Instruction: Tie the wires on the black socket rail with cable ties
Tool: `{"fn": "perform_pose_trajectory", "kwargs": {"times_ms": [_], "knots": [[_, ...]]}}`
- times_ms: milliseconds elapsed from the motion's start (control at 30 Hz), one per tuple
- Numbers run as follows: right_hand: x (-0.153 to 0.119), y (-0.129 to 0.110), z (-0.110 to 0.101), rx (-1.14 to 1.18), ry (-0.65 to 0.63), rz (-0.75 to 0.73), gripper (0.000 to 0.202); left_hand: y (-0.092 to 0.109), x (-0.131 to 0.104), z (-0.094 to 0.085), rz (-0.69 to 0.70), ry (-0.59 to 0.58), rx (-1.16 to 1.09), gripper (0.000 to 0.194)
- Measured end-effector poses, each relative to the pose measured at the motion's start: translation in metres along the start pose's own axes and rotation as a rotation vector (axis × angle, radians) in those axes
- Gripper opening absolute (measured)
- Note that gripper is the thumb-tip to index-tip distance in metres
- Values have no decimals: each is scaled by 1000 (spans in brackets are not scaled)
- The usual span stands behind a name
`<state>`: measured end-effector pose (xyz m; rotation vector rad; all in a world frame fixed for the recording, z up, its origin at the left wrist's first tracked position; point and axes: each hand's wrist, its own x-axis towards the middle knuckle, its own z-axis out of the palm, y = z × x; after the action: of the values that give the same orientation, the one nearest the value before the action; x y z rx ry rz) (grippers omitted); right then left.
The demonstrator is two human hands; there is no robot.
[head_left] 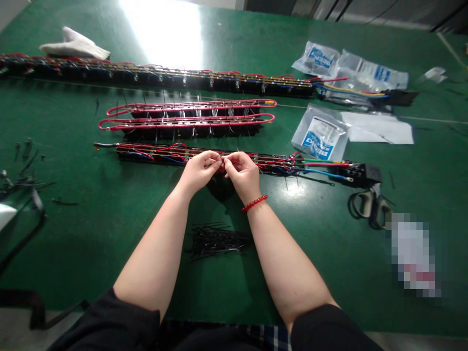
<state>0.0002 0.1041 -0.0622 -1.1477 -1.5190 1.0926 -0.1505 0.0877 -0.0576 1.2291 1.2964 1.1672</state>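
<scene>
My left hand (204, 168) and my right hand (242, 171) meet over the middle of a long black strip (157, 155) that carries red, blue and yellow wires. Thumbs and fingertips of both are pinched together, nearly touching each other. What they pinch is too small to make out. Coloured leads with metal lugs (345, 178) come out at the strip's right end. Just below my hands, between the forearms, lies a pile of thin black cable ties (217, 240). A red bead bracelet (255, 203) circles my right wrist.
Behind are a folded red-tubed assembly (190, 121) and a longer wired strip (164, 74). A glove (75, 45) lies at the far left. Plastic packets (320, 134) and white paper (378, 127) lie right, scissors (371, 204) nearer. Black scraps (24, 178) litter the left.
</scene>
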Motion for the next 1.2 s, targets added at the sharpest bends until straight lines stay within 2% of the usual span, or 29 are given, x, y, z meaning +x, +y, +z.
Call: {"fn": "perform_pose_trajectory", "kwargs": {"times_ms": [500,900,1200], "knots": [[0,5,0,61,-36,9,14,-3,2,-1,10,-33,-24,19],[0,0,1,50,-27,-30,16,-2,1,2,7,12,-21,15],[1,4,3,24,-49,-76,8,-9,1,3,76,26,13,25]]}}
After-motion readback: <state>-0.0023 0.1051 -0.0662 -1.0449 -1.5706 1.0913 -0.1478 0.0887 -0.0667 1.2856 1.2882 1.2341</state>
